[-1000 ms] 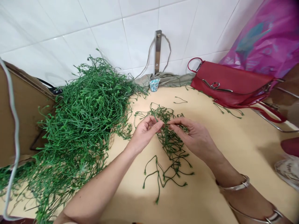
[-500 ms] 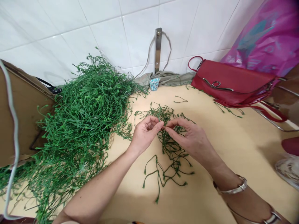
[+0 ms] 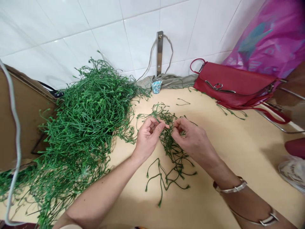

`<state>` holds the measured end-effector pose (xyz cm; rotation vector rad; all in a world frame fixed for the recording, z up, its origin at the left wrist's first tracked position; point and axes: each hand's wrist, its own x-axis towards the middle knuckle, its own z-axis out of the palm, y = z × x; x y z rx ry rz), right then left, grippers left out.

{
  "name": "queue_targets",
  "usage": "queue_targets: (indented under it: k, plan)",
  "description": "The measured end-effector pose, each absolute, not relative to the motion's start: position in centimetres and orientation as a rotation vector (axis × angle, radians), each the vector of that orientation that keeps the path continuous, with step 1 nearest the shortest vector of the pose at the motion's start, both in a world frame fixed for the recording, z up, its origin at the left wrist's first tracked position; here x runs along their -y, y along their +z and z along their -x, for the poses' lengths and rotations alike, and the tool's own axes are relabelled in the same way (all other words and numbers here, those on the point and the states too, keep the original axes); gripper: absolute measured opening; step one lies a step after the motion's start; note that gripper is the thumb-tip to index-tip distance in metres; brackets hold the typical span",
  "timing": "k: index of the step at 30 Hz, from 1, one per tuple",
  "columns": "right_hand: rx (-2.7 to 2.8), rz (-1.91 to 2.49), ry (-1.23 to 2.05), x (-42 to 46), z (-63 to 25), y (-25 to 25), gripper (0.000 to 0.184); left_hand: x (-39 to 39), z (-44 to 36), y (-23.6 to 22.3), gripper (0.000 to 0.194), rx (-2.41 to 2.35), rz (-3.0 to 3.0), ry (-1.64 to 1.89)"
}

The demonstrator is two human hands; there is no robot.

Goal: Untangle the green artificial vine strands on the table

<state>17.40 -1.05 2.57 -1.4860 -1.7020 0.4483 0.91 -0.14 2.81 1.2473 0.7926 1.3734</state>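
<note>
My left hand [image 3: 150, 133] is closed in a pinch on a thin green stem [image 3: 156, 117], which sticks up past the fingers. Just to its right, my right hand [image 3: 189, 135] also pinches with thumb and forefinger; what lies between those fingertips is too small to make out. A narrow gap separates the two sets of fingertips. Beneath both hands spreads a loose cluster of green stems [image 3: 175, 154] with small bud-like tips. Nearer to me, a few branching stems [image 3: 160, 175] lie on the tabletop.
A big heap of similar green stems [image 3: 92, 108] fills the left side, against a cardboard box [image 3: 23, 117]. At the back stand a small blue-and-white cup [image 3: 156, 86] and a red handbag [image 3: 235, 82]. A purple plastic bag [image 3: 269, 44] is behind the handbag. A white cable [image 3: 15, 127] hangs at left.
My right fingertips have moved slightly right, away from the left ones, which they met before. The stem in my left hand now shows more clearly. The view has shifted a little.
</note>
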Motion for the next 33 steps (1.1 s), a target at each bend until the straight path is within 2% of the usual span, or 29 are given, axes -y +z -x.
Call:
queue_targets:
  k: [5,10,12,19,33]
  plan:
    - [1.378,1.579,0.491,-0.2,-20.8,1.8,0.004,-0.2,0.2,3.8,0.026,-0.740,-1.207,1.618]
    - [1.417,1.425,0.150,-0.2,-20.6,2.3,0.021,-0.9,0.2,2.6,0.031,-0.827,-1.073,1.474]
    - [1.514,1.354,0.094,0.3,-19.5,2.6,0.022,-0.9,0.0,2.2,0.033,-0.858,-1.040,1.415]
    - [1.752,1.259,0.600,1.6,-17.1,3.0,0.014,-0.5,-0.3,2.7,0.034,-0.916,-1.126,1.310]
    - [1.489,1.402,0.726,1.1,-17.0,2.5,0.011,0.3,-1.5,2.6,0.037,-0.829,-1.197,1.300]
